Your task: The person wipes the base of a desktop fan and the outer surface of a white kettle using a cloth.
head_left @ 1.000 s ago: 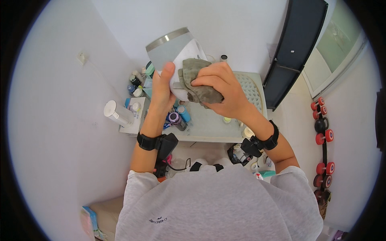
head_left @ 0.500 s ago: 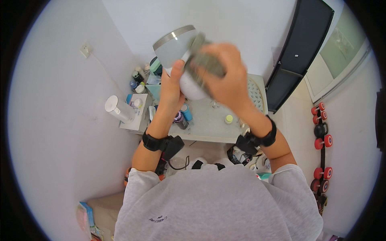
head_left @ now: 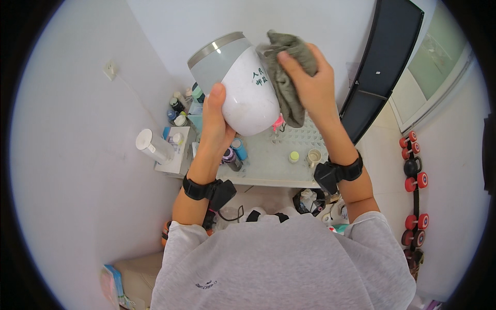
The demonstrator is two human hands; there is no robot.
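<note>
My left hand [head_left: 214, 116] is wrapped round the lower left side of a rounded tumbler [head_left: 247, 103], its thumb on the front. The tumbler is held up tilted; it has a white body with green lettering, a pale grey band and a shiny metal rim at the upper left. In my right hand [head_left: 318, 85] is a bunched grey-green cloth [head_left: 290, 85], its folds hanging down beside the right side of the tumbler. Whether the cloth touches the tumbler is hard to tell.
Below the hands stands a pale table [head_left: 263, 168] with a blue bottle [head_left: 239, 149], a dark bottle [head_left: 232, 159], a yellow-lidded jar [head_left: 294, 156] and a mug [head_left: 313, 157]. A white pitcher [head_left: 152, 144] is at the left. Dumbbells [head_left: 422, 180] line the right wall.
The cloth, which was across the tumbler's front, has moved right to its side with my right hand, uncovering the white body and lettering. The tumbler has shifted slightly left.
</note>
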